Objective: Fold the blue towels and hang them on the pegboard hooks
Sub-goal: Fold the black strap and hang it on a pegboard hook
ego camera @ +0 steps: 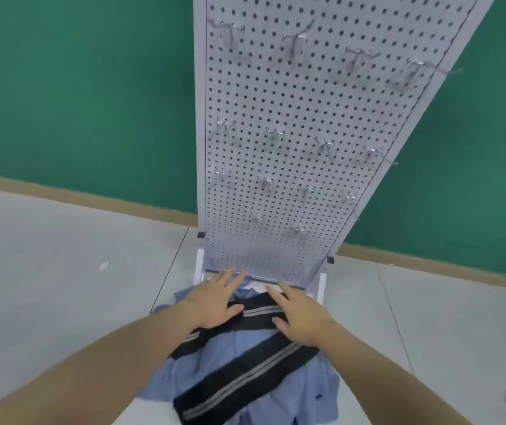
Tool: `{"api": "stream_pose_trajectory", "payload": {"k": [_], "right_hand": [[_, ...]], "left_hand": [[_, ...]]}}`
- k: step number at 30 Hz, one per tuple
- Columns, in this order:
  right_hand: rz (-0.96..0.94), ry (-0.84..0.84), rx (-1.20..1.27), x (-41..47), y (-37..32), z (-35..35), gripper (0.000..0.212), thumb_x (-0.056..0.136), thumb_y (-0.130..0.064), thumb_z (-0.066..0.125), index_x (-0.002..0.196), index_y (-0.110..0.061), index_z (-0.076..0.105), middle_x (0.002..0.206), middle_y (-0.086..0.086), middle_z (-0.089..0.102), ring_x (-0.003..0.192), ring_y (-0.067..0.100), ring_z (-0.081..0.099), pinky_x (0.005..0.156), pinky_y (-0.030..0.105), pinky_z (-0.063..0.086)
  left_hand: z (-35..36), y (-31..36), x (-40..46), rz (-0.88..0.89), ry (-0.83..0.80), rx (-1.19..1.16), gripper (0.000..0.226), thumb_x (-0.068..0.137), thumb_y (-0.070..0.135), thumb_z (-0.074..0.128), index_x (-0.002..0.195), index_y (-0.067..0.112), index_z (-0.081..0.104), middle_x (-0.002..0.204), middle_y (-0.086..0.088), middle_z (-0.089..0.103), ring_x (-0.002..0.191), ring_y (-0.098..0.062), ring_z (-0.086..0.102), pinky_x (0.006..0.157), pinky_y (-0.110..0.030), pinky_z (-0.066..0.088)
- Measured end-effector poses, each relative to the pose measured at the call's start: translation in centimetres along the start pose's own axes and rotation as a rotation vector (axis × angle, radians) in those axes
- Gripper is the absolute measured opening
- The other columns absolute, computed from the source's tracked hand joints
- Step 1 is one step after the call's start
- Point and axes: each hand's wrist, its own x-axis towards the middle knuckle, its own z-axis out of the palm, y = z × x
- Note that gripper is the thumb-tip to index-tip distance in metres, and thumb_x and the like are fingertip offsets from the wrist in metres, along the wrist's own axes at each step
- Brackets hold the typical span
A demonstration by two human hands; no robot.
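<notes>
A: Fig. 1. Left hand (214, 302) and right hand (299, 320), fingers straight and spread, lie flat and apart on the blue towels (245, 363), heaped on the floor (61, 271) at the foot of the pegboard (291, 148).

B: Likely fault?

A: The towels lie tangled, dark striped bands crossing; lifting one may drag another, giving a crooked fold.

B: And on the right?

A: The hooks (411, 72) are bare, thin prongs; a bulky or uneven fold could slip off.
</notes>
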Motion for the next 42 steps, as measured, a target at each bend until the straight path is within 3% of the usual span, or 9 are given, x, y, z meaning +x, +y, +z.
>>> {"api": "stream_pose_trajectory", "payload": {"k": [6, 11, 14, 18, 23, 28, 31, 35, 42], "right_hand": [[0.060, -0.013, 0.094, 1.7, 0.6, 3.0, 0.074, 0.105, -0.050, 0.044, 0.166, -0.025, 0.008, 0.169, 0.007, 0.023, 0.151, 0.029, 0.029, 0.121, 0.044, 0.030], [0.078, 0.097, 0.152, 2.4, 1.4, 3.6, 0.071, 0.097, -0.056, 0.058, 0.156, -0.021, 0.035, 0.137, 0.009, 0.052, 0.127, 0.029, 0.049, 0.110, 0.042, 0.039], [0.096, 0.124, 0.106, 2.4, 1.6, 2.8, 0.060, 0.091, -0.061, 0.065, 0.132, -0.018, 0.052, 0.119, 0.007, 0.060, 0.110, 0.028, 0.056, 0.098, 0.040, 0.044], [0.141, 0.118, 0.201, 2.1, 1.0, 0.6, 0.038, 0.098, -0.048, 0.064, 0.111, -0.013, 0.054, 0.108, 0.010, 0.067, 0.098, 0.032, 0.063, 0.082, 0.043, 0.052], [0.098, 0.091, 0.363, -0.9, -0.4, -5.5, 0.027, 0.097, -0.041, 0.069, 0.110, -0.017, 0.068, 0.108, 0.002, 0.073, 0.097, 0.023, 0.066, 0.087, 0.039, 0.054], [0.124, 0.078, 0.469, -5.8, -2.1, -12.5, 0.021, 0.095, -0.035, 0.074, 0.077, -0.029, 0.066, 0.076, -0.013, 0.069, 0.070, 0.007, 0.064, 0.057, 0.015, 0.045], [0.168, 0.172, 0.538, -9.2, -2.6, -16.3, 0.025, 0.095, -0.037, 0.074, 0.073, -0.026, 0.068, 0.062, -0.015, 0.069, 0.058, -0.001, 0.062, 0.050, 0.014, 0.044], [0.207, 0.394, 0.738, -13.1, -3.1, -19.8, 0.034, 0.095, -0.036, 0.074, 0.089, -0.002, 0.075, 0.086, 0.016, 0.076, 0.068, 0.016, 0.064, 0.069, 0.032, 0.054], [0.323, 0.843, 1.247, -15.6, -4.8, -21.9, 0.025, 0.095, -0.022, 0.067, 0.100, 0.003, 0.070, 0.098, 0.019, 0.076, 0.083, 0.026, 0.067, 0.077, 0.044, 0.057]], "left_hand": [[2.3, -0.5, 1.6, 0.016, -0.029, -0.136, 0.072, 0.102, 0.062, 0.044, 0.163, 0.029, 0.025, 0.165, -0.003, 0.036, 0.150, -0.023, 0.036, 0.120, -0.038, 0.033], [3.4, -0.2, 1.8, 0.051, 0.046, -0.353, 0.055, 0.097, 0.058, 0.062, 0.145, 0.032, 0.056, 0.139, 0.009, 0.064, 0.120, -0.011, 0.060, 0.106, -0.032, 0.048], [2.9, 0.2, 1.6, -0.004, 0.043, -0.362, 0.056, 0.092, 0.057, 0.069, 0.138, 0.028, 0.059, 0.125, 0.009, 0.068, 0.103, -0.011, 0.063, 0.091, -0.031, 0.055], [1.5, 0.8, 0.6, -0.005, 0.016, -0.373, 0.037, 0.092, 0.047, 0.074, 0.121, 0.035, 0.055, 0.097, 0.015, 0.057, 0.078, 0.001, 0.055, 0.062, -0.009, 0.038], [-1.8, 1.5, -2.4, 0.033, -0.011, -0.451, 0.012, 0.094, 0.022, 0.076, 0.103, 0.025, 0.068, 0.087, 0.015, 0.063, 0.086, -0.010, 0.060, 0.065, -0.004, 0.039], [-9.4, 3.8, -5.4, 0.046, -0.054, -0.445, 0.021, 0.099, 0.025, 0.070, 0.080, 0.030, 0.062, 0.082, 0.018, 0.065, 0.076, -0.004, 0.060, 0.061, -0.008, 0.041], [-13.8, 5.0, -7.6, 0.028, -0.006, -0.443, 0.020, 0.097, 0.031, 0.071, 0.078, 0.035, 0.067, 0.073, 0.022, 0.069, 0.070, -0.002, 0.063, 0.061, -0.015, 0.045], [-17.7, 6.7, -11.3, 0.002, 0.037, -0.503, 0.009, 0.090, 0.034, 0.080, 0.089, 0.027, 0.075, 0.080, 0.011, 0.076, 0.072, -0.008, 0.070, 0.064, -0.019, 0.050], [-17.7, 9.9, -15.4, 0.057, -0.009, -0.340, 0.008, 0.088, 0.019, 0.077, 0.093, 0.014, 0.074, 0.080, 0.005, 0.072, 0.071, -0.011, 0.063, 0.063, -0.019, 0.047]]}}
